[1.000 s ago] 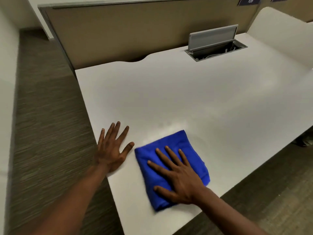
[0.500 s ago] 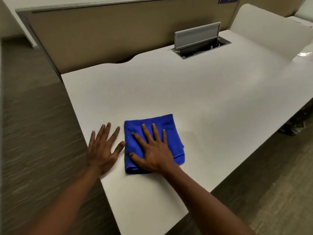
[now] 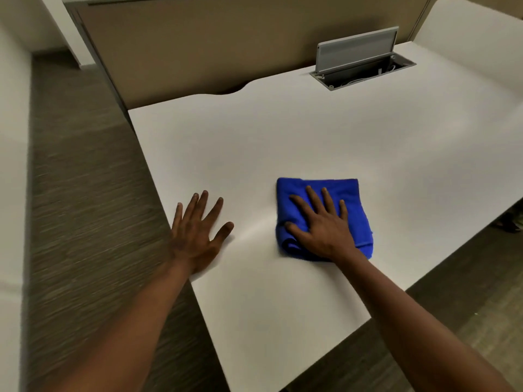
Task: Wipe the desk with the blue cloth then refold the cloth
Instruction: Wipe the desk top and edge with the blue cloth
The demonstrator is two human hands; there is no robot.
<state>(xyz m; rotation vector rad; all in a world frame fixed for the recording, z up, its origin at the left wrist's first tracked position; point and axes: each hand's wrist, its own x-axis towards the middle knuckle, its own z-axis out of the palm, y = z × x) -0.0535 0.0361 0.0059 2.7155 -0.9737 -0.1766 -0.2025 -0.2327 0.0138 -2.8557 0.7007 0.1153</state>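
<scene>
The blue cloth (image 3: 349,193) lies folded on the white desk (image 3: 283,131), near the front edge. My right hand (image 3: 319,226) presses flat on top of it with the fingers spread and the thumb against the cloth's bunched left edge. My left hand (image 3: 198,230) rests palm down on the bare desk at its left edge, fingers apart, a hand's width left of the cloth and holding nothing.
A grey cable box (image 3: 365,66) with its lid raised is set into the desk at the back right. A tan partition (image 3: 198,46) stands behind the desk. Carpeted floor (image 3: 85,193) lies to the left and in front. Another white surface curves up at far right.
My right hand has slid the cloth first left against my left hand, then right and away from it. My left hand has stayed planted at the desk's left edge.
</scene>
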